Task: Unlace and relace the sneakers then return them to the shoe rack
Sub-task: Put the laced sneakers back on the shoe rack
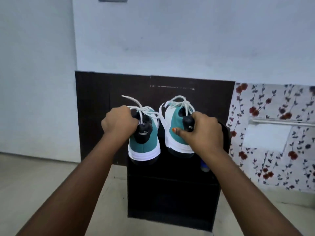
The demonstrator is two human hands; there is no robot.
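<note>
Both Hands Holding Sneakers Above the Shoe Rack

Left hand [119, 121] is gripping the left sneaker [144, 138] at the heel collar, fingers curled into the opening; right hand [202, 132] is gripping the right sneaker [175, 126] the same way, thumb lying across the teal side panel. Neither hand is holding anything else.

Position of the sneakers
- Both sneakers are hanging heel toward the camera, toes pointing away toward the dark panel [105, 103] on the wall.
- Each long axis is running away from the person, roughly parallel to the other; the right sneaker is tilting slightly to the left.
- White laces [180, 103] are appearing threaded and tied on both, ends standing loose above the tongues.
- The pair is sitting side by side, close but apart.

Relation governing the coming move
- The black shoe rack [170, 193] is standing directly below and slightly behind the sneakers, against the wall.
- Whether the soles are already resting on its top surface or hovering just above it cannot be told.
- Each hand is directly behind and above its own sneaker, so neither arm is needing to cross.

Judgement: lacing is looking finished, and the return step is in hand. Lowering should be proceeding straight down, toes first toward the wall, soles kept level
</note>
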